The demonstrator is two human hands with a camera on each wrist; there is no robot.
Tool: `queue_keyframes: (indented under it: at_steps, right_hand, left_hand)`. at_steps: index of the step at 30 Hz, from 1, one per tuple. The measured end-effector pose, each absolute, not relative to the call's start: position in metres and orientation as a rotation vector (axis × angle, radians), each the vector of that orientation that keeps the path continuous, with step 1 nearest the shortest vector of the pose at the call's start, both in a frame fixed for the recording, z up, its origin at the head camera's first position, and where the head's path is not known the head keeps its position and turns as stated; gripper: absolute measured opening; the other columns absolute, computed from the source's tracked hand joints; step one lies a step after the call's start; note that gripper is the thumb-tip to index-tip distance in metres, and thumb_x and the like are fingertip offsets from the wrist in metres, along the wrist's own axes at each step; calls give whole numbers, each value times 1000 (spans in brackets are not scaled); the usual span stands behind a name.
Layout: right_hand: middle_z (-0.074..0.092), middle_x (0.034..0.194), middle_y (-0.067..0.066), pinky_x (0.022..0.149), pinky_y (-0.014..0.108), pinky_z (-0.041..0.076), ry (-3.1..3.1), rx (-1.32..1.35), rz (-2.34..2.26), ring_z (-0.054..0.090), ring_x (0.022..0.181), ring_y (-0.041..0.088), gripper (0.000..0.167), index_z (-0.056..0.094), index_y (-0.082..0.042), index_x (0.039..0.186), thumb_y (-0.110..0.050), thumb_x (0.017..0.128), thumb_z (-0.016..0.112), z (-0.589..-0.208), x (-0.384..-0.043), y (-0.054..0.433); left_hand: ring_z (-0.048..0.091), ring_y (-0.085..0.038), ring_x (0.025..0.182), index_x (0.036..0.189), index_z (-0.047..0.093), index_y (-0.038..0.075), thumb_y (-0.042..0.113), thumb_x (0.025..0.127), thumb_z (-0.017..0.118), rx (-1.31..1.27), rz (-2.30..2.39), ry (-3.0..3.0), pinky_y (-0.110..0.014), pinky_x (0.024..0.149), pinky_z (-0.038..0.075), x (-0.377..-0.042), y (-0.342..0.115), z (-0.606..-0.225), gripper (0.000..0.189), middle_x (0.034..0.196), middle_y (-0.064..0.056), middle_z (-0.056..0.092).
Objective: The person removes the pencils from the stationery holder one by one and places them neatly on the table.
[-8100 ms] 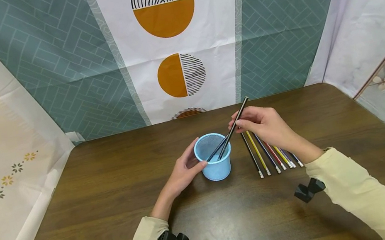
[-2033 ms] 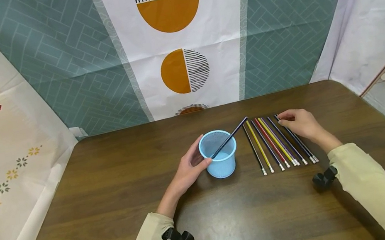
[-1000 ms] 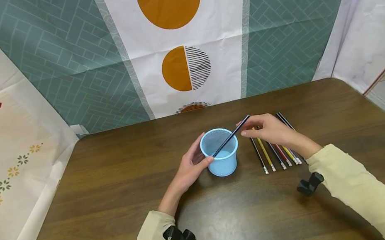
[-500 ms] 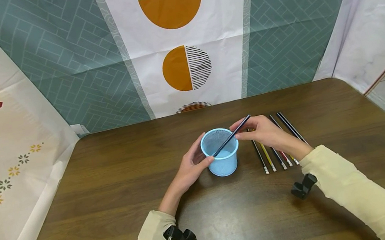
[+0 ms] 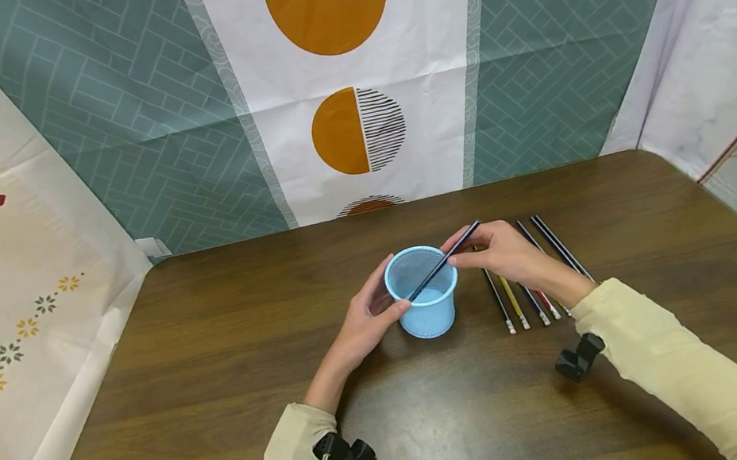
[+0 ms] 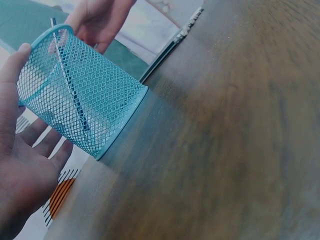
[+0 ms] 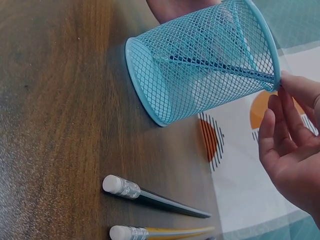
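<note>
A light blue mesh pencil cup (image 5: 428,317) stands upright on the table in the head view. My left hand (image 5: 370,318) holds it from the left, thumb at the near rim and fingers round the far side. One dark pencil (image 5: 430,276) leans inside it, its upper end sticking out over the right rim. There my right hand (image 5: 498,253) has thumb and forefinger on either side of the pencil, pinching it at the rim. In the right wrist view the thumb (image 7: 298,90) covers where the pencil leaves the cup.
To the cup's right several pencils lie side by side on the brown table (image 5: 219,382), eraser ends towards me, among them a yellow pencil (image 5: 514,305). The right hand and forearm partly cover the row. A patterned cloth (image 5: 163,118) hangs behind the table.
My right hand left the pencil row, moved left to the cup and closed on the leaning pencil. Earlier another dark pencil was in the cup. The left hand has stayed on the cup.
</note>
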State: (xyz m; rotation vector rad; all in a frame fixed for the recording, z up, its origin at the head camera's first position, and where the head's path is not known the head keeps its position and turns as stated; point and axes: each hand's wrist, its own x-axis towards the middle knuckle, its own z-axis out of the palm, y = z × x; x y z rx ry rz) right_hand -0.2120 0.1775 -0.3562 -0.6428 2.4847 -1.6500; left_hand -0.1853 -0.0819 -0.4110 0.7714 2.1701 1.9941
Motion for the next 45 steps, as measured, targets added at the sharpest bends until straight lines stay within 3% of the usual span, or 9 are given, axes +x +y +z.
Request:
queue_keyframes:
  at_steps: [22, 33, 38, 45]
  right_hand:
    - [69, 103, 13, 83, 40, 49, 2544, -623, -1627, 61, 100, 33, 22, 70, 2, 108, -11, 89, 70, -351, -210, 176]
    - [69, 108, 13, 83, 32, 50, 2538, -562, -1714, 64, 97, 20, 24, 69, 3, 108, -11, 88, 72, -336, -207, 176]
    - [70, 105, 13, 85, 36, 50, 2540, -595, -1704, 64, 98, 22, 23, 69, 2, 108, -13, 91, 69, -332, -206, 177]
    - [71, 102, 11, 86, 37, 49, 2546, -669, -1695, 65, 98, 25, 20, 69, 0, 107, -14, 94, 66, -327, -204, 177]
  left_hand:
    - [45, -34, 130, 152, 29, 5, 2, 92, 63, 765, 1996, 2164, -44, 107, 36, -185, -81, -410, 69, 149, -17, 38]
    - [42, -36, 131, 151, 25, 0, -6, 92, 59, 720, 1984, 2155, -45, 107, 35, -184, -80, -404, 68, 150, -20, 35]
    - [42, -38, 131, 150, 25, -4, -8, 91, 59, 718, 1989, 2142, -46, 107, 35, -183, -80, -402, 68, 149, -22, 35]
    - [43, -33, 131, 151, 27, 2, -4, 92, 61, 736, 1996, 2164, -42, 107, 36, -183, -81, -408, 69, 150, -17, 36]
